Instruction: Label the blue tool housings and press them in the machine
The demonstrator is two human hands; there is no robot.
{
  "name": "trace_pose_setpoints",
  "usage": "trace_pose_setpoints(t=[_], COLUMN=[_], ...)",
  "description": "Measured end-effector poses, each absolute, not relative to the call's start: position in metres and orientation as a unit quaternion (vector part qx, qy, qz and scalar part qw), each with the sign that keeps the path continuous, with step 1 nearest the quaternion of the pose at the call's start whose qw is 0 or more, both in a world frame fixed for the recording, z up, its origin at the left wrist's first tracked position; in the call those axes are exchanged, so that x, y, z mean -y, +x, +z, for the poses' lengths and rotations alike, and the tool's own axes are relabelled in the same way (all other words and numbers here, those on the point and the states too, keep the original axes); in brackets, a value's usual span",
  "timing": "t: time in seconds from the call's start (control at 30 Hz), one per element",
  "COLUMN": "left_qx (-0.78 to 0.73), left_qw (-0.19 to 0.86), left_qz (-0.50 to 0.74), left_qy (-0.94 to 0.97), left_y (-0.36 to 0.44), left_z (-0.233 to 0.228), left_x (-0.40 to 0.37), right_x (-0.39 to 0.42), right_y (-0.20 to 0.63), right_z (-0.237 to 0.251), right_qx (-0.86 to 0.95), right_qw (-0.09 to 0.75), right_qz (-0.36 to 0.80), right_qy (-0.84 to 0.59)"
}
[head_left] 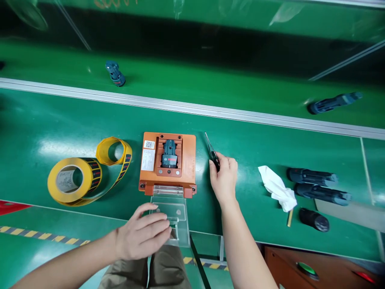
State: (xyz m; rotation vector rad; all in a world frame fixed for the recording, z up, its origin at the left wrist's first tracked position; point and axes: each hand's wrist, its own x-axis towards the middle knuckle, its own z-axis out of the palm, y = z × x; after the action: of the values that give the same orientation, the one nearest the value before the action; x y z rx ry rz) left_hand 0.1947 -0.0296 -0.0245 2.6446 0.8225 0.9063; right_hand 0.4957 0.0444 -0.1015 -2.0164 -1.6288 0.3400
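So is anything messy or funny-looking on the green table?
A little. The yellow label roll has come unwound, its loose end curling beside the orange fixture. A crumpled white cloth lies by the dark parts. Nothing looks spilled or broken.

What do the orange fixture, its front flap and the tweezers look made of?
Orange fixture: looks like matte moulded or machined plastic, uniform colour, no glare. Front flap under the left hand: clear acrylic-like sheet, the surface shows through. Tweezers in the right hand: thin, dark, probably metal; finish unclear.
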Motion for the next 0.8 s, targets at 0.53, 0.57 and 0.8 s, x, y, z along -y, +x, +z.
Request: trace_pose_setpoints(t=[0.53,0.57,0.8], left_qx=[-0.463,-0.46,-0.45], left_qw=[0.226,0.226,0.22], left_qz=[0.33,0.334,0.35], left_qy=[0.791,0.791,0.792], left_y=[0.201,0.2,0.199], left_z=[-0.073,-0.075,-0.075], left_x=[-0.004,-0.004,-0.003], right_x=[-0.077,-0.079,-0.081], right_y=[0.445,0.445,0.44], right_z=[-0.071,-0.072,-0.06], right_qx=[0.773,0.773,0.769], right_qw=[0.264,0.267,0.251], right_qz=[0.341,0.338,0.377], right_qy=[-0.464,-0.465,-0.451])
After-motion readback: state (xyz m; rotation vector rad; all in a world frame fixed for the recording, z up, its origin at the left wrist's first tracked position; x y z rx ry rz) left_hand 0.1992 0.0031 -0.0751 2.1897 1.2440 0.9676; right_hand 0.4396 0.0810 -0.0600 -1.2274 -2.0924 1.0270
